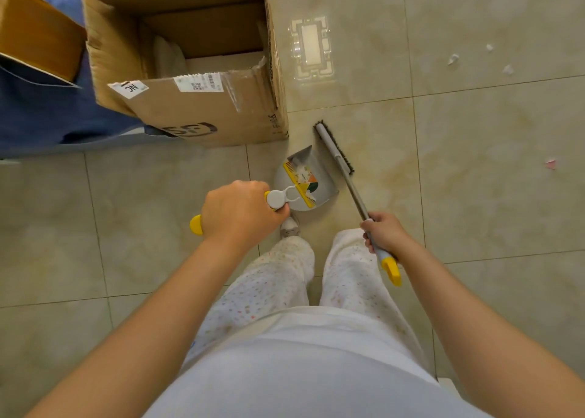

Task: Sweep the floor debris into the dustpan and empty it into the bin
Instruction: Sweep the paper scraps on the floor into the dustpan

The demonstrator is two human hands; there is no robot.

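Observation:
My left hand (240, 212) grips the yellow-tipped handle of a grey dustpan (319, 181), which stands on the tiled floor just in front of my feet. Colourful scraps lie inside the pan by its yellow comb. My right hand (384, 232) holds the grey broom handle; the broom head (334, 147) with dark bristles rests on the floor beside the pan's right edge. An open cardboard box (202, 107) stands just beyond the pan, to the left. White paper scraps (452, 59) lie far right, and a pink scrap (550, 163) at the right edge.
A clear plastic tray (311, 48) lies on the floor right of the box. A second cardboard box (34, 34) and blue fabric (41, 113) fill the upper left. My legs in speckled white trousers stand below the pan.

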